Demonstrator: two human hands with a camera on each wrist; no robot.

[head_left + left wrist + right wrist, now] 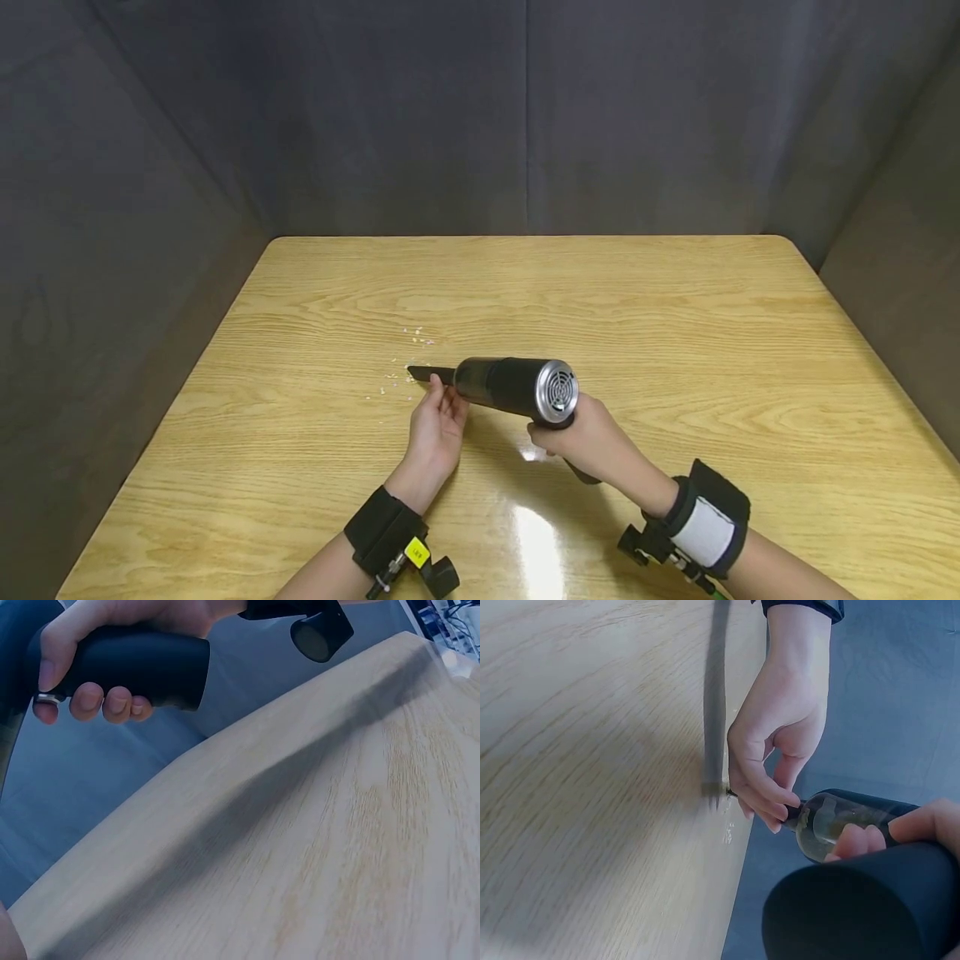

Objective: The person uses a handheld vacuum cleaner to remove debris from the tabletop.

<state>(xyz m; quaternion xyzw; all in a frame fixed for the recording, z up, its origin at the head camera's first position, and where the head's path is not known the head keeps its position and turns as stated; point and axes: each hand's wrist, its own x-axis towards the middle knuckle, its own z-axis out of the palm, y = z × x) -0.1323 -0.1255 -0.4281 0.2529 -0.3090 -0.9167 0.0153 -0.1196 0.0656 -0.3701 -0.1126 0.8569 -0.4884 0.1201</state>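
Note:
A black handheld vacuum cleaner (510, 385) with a silver vented end is held above the middle of the table, its narrow nozzle (427, 373) pointing left. My right hand (596, 437) grips its handle; in the left wrist view the fingers wrap the handle (150, 667) near a silver button. My left hand (437, 433) pinches the nozzle between thumb and fingers, as the right wrist view shows beside the see-through dust cup (832, 825). Small pale crumbs (417, 339) lie scattered around the nozzle tip.
The wooden table (675, 317) has rounded far corners. Dark grey cloth walls (525, 117) enclose it at the back and both sides. Black straps with small cameras circle both wrists, and light glares off the table's near part.

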